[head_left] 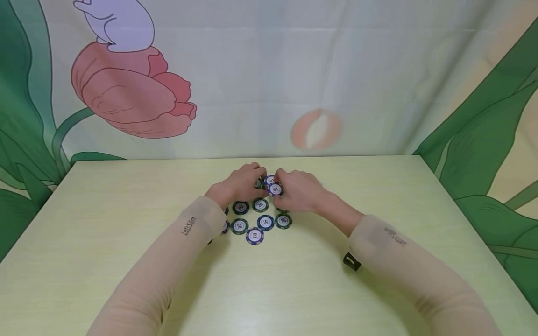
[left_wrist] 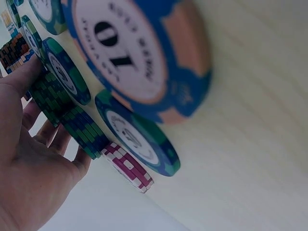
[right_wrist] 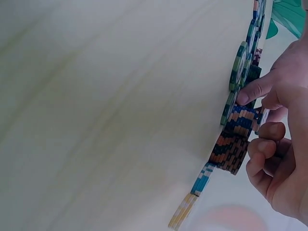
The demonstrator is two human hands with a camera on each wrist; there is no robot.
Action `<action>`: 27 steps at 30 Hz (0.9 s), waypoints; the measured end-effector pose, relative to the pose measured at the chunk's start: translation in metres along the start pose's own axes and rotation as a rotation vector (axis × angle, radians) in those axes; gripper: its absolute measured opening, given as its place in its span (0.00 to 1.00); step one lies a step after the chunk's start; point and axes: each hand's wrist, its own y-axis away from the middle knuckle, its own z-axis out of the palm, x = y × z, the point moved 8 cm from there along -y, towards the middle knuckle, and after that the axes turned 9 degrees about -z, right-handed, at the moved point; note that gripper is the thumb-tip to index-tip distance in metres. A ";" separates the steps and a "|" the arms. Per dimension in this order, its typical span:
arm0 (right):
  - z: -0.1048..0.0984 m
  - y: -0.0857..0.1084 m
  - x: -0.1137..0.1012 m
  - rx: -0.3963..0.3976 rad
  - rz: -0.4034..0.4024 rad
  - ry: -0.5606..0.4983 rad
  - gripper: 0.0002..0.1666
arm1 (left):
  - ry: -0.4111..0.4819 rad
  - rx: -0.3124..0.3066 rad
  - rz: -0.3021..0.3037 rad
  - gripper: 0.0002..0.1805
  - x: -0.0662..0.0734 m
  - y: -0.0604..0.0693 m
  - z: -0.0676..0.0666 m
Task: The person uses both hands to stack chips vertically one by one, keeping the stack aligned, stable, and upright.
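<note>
My left hand [head_left: 241, 182] is at the back of the table, its fingers behind a row of stacked poker chips and its thumb in front. In the left wrist view a dark green stack [left_wrist: 50, 98] and a green-blue stack [left_wrist: 85, 132] stand along those fingers; finger contact is partly hidden. Curled fingers of my right hand [head_left: 300, 189] pinch a blue-and-white "10" poker chip [head_left: 275, 189] over the blue-and-orange stack [right_wrist: 242, 121]. The left thumb [right_wrist: 250, 95] lies beside that stack. Whether the pinched chip rests on it, I cannot tell.
Several loose chips lie flat nearer me, among them a "10" chip [head_left: 254, 236]. Brown-orange [right_wrist: 230, 151], light blue [right_wrist: 202, 178], yellow [right_wrist: 184, 211] and pink [left_wrist: 127, 167] stacks continue the row. A printed curtain [head_left: 244, 93] hangs behind the table.
</note>
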 end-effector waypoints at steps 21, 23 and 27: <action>0.001 -0.008 0.003 0.016 -0.010 0.020 0.19 | -0.007 0.004 0.011 0.23 0.001 0.000 -0.001; 0.000 -0.007 0.003 0.023 -0.013 0.022 0.18 | -0.008 0.002 0.011 0.23 0.001 0.000 -0.001; -0.002 -0.005 0.002 0.026 -0.017 0.031 0.13 | -0.010 0.005 0.012 0.23 0.002 0.000 -0.002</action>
